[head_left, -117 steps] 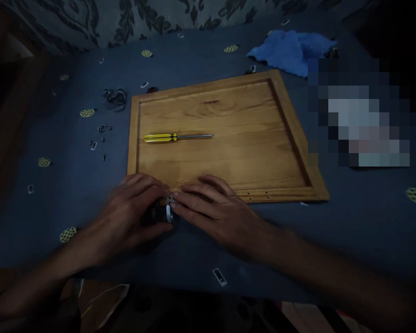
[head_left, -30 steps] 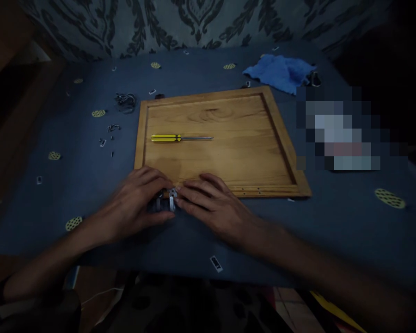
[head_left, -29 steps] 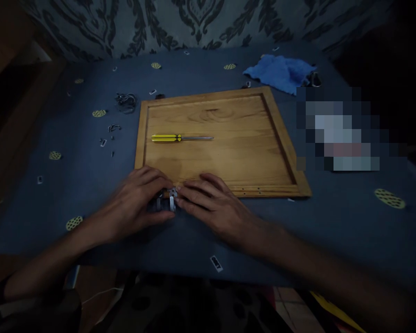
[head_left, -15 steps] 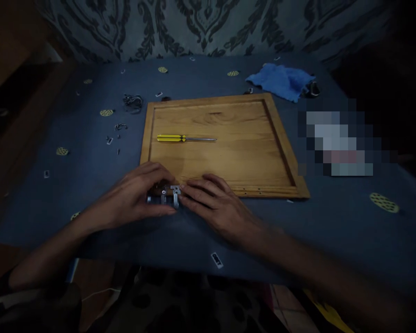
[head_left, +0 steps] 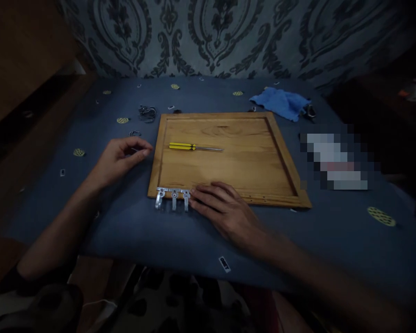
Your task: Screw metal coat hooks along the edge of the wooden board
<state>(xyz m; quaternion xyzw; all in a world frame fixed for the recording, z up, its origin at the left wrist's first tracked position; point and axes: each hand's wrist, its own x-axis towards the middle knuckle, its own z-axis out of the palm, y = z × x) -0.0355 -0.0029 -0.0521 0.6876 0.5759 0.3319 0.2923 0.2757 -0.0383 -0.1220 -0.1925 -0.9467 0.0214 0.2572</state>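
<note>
A metal hook rack (head_left: 174, 192) lies along the near left edge of a framed wooden board (head_left: 229, 159), its hooks hanging over the edge. My right hand (head_left: 225, 208) holds the rack's right end against the frame, covering whatever part continues beneath it. Off the board's left side, my left hand (head_left: 125, 159) is over the cloth with thumb and forefinger pinched together. What is between those fingertips, if anything, is too small to make out. On the board's panel rests a screwdriver (head_left: 194, 147) with a yellow handle, its shaft pointing right.
Beyond my left hand are a few small metal pieces (head_left: 135, 133) and a tangled dark bundle (head_left: 147, 113). A blue cloth (head_left: 280, 102) is crumpled behind the board's right corner. A blurred-out item (head_left: 336, 162) lies to the right on the dark blue patterned cloth (head_left: 152, 240).
My left hand has left the hook rack and moved up and left to beside the board, uncovering the hooks. My right hand stays at the rack's right end. The view has shifted slightly.
</note>
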